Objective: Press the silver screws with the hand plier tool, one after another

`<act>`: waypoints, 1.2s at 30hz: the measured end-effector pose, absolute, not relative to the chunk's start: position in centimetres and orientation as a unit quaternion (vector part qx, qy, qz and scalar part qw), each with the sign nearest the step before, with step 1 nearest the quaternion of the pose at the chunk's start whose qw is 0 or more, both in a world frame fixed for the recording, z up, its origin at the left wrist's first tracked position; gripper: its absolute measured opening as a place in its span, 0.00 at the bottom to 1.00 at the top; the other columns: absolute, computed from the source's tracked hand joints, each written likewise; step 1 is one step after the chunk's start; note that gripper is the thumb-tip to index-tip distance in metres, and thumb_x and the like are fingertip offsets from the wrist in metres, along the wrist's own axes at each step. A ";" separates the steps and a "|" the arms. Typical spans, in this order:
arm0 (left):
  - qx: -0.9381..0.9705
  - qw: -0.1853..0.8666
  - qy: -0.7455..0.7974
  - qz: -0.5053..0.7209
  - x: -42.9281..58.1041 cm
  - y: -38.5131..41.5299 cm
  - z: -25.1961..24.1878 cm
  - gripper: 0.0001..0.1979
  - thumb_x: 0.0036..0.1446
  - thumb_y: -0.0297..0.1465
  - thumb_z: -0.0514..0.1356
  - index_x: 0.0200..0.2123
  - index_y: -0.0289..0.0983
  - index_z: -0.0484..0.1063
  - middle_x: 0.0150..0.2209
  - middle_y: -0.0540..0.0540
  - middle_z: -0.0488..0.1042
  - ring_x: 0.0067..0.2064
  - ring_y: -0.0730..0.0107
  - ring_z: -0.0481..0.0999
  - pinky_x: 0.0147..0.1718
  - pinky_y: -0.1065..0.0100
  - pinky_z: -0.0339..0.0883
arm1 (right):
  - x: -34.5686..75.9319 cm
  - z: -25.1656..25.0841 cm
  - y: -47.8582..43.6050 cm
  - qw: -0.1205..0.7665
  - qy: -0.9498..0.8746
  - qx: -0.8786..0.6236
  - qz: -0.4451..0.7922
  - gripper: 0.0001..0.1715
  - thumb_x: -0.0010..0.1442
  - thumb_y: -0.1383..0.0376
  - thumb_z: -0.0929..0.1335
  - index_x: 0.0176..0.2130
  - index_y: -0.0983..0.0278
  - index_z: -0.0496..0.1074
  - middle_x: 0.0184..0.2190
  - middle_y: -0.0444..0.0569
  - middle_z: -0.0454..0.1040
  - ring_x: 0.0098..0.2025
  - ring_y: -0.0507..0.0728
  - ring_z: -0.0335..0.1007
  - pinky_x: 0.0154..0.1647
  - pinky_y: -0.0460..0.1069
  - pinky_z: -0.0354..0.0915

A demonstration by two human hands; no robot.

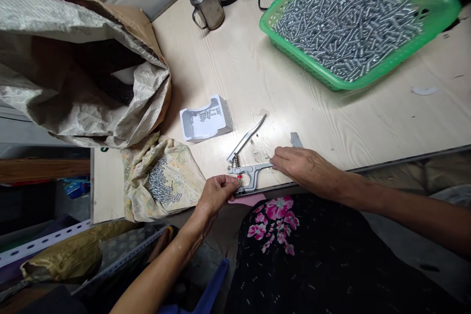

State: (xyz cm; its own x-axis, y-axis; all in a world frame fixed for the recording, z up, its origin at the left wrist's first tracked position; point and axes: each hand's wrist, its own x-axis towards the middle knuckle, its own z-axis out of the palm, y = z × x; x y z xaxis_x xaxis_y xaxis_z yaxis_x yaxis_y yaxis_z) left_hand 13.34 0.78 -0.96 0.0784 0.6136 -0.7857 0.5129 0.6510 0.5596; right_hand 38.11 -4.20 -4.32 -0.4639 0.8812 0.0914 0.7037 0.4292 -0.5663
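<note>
Grey metal hand-press pliers [252, 171] lie at the table's front edge, with the upper handle raised, a small coil spring at the pivot and a red part in the jaw. My left hand [218, 195] pinches at the jaw; what lies between the fingertips is too small to make out. The fingers of my right hand [303, 166] are closed at the end of the lower handle. Left of my left hand, a patterned cloth [187, 162] bears a heap of small metal springs [160, 184]. Beyond the pliers, a white plastic tray [200, 132] holds several short metal pieces.
A green basket [305, 66] full of small metal springs stands at the back right. On the left is a large open woven sack [147, 93]. A metal mug [208, 2] stands at the back, and a grey scrap [295, 139] lies beyond my right hand.
</note>
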 end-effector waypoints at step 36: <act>0.462 0.581 0.670 0.005 13.2 0.6 -1.0 0.17 0.44 0.42 0.69 0.25 0.33 0.73 0.18 0.54 0.66 0.18 0.79 0.62 0.19 0.74 0.54 | 40.0 -3.6 1.0 0.099 -0.887 -0.439 0.103 0.35 0.58 0.47 0.70 0.53 0.70 0.66 0.45 0.59 0.70 0.47 0.67 0.62 0.52 0.62 0.58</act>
State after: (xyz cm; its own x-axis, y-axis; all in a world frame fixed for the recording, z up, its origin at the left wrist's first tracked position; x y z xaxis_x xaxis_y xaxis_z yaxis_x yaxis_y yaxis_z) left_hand 13.18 0.58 -1.01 0.1027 0.6252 -0.7737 0.6128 0.5729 0.5443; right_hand 40.00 0.98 -3.57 -0.5947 0.7993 0.0861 0.7585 0.5934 -0.2694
